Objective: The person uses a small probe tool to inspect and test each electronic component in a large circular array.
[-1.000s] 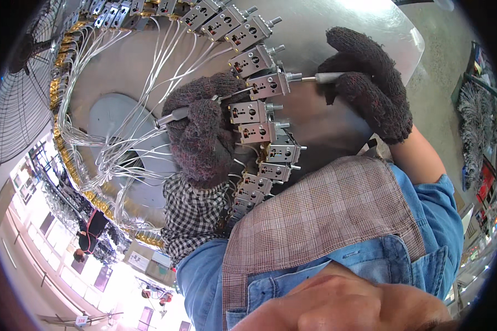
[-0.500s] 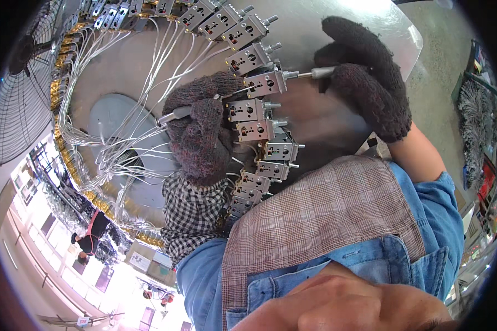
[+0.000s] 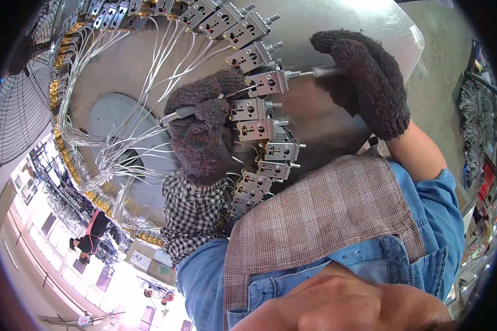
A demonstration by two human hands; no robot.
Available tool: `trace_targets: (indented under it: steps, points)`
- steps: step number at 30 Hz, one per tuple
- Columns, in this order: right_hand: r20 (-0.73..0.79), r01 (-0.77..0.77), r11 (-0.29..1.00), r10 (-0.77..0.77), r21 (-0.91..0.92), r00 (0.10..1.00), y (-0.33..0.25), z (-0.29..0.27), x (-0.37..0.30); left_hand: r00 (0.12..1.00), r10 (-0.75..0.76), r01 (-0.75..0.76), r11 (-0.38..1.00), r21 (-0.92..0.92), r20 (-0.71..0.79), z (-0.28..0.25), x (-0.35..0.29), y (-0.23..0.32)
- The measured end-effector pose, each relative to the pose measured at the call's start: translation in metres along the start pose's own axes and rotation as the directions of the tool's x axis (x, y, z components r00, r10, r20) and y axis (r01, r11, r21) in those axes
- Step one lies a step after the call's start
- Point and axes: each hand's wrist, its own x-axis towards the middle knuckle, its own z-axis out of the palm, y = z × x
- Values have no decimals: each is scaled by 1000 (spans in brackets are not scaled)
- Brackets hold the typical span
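Observation:
My left hand (image 3: 201, 132), in a dark knitted glove, is closed around a slim tool with a metal handle (image 3: 176, 116). Its thin shaft points at a silver metal block (image 3: 266, 83) in a curved row of similar blocks. My right hand (image 3: 373, 83), gloved alike, is at the grey handle of a screwdriver (image 3: 327, 71), fingers reaching past it and thumb mostly hidden. The handle is blurred. The screwdriver's thin shaft lines up with the stud on that same block's outer end. More blocks, such as a silver block (image 3: 250, 110), sit just below.
White wires (image 3: 121, 149) run from the blocks to the middle of the round metal table (image 3: 199, 55). Brass-coloured fittings (image 3: 58, 94) line its left rim. A large fan (image 3: 19, 110) stands left. Tinsel-like grey bundles (image 3: 477, 127) hang right. Another person (image 3: 91, 237) is far off, lower left.
The fingers of my right hand have rolled over the screwdriver handle, moving slightly down and straightening. My left hand and its tool have hardly moved.

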Motion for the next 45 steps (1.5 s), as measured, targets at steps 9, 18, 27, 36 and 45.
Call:
trace_targets:
  steps: [9, 18, 27, 36, 45]
  points:
    - [17, -193, 955, 194, 226, 981, -9, 1, 2, 1000, -2, 1, 1000, -26, -20, -1, 1, -4]
    - [35, 104, 952, -119, 289, 992, 8, -3, -4, 999, 12, -14, 998, -55, -52, 4, -2, -2]
    - [58, 131, 943, -156, 308, 986, 14, -2, -3, 1000, 8, -8, 1000, -10, 2, 0, 0, 1]
    - [16, -203, 964, 204, 172, 979, -6, -3, -2, 999, 42, -42, 999, 34, 4, -1, 1, -2]
    - [-50, -135, 964, 150, 230, 987, -6, 4, -2, 965, 229, -259, 911, 321, 130, -3, 3, -3]
